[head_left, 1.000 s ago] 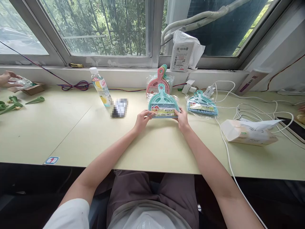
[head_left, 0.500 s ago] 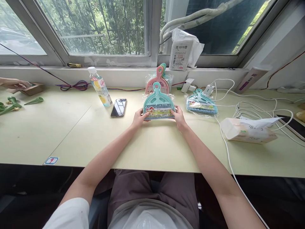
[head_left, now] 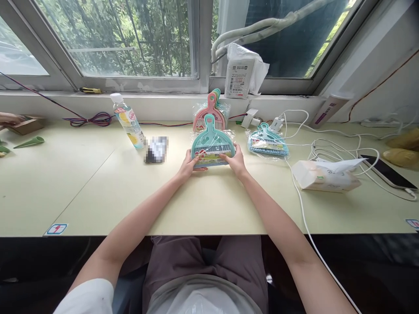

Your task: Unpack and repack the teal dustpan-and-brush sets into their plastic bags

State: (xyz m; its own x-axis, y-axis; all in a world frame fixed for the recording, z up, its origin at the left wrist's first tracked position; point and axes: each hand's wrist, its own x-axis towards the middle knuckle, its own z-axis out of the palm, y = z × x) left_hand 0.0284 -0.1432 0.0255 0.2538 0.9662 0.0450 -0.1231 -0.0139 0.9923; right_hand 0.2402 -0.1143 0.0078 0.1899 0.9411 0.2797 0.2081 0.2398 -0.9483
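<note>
Between my two hands is a teal mini dustpan and brush set (head_left: 213,138) in clear plastic wrap, its handle pointing away from me and a printed label across the blue bristles. My left hand (head_left: 189,165) grips its lower left corner, thumb on the front. At the lower right edge my right hand (head_left: 236,161) holds it the same way. Right behind it stand pink and green dustpan sets (head_left: 209,112), also wrapped, against the wall below the sill. Another teal dustpan set (head_left: 268,141) lies to the right on the table.
A drink bottle (head_left: 128,120) and a blurred-out phone (head_left: 156,149) are on the left. Rightward lie a tissue pack (head_left: 327,175), white cables (head_left: 334,148) and a black phone (head_left: 388,171). Another person's hand (head_left: 13,118) touches a small box (head_left: 29,125) at far left.
The camera view has shifted slightly, moving the table's things leftward in the picture. Both hands still hold the teal dustpan set, which now leans a little differently.
</note>
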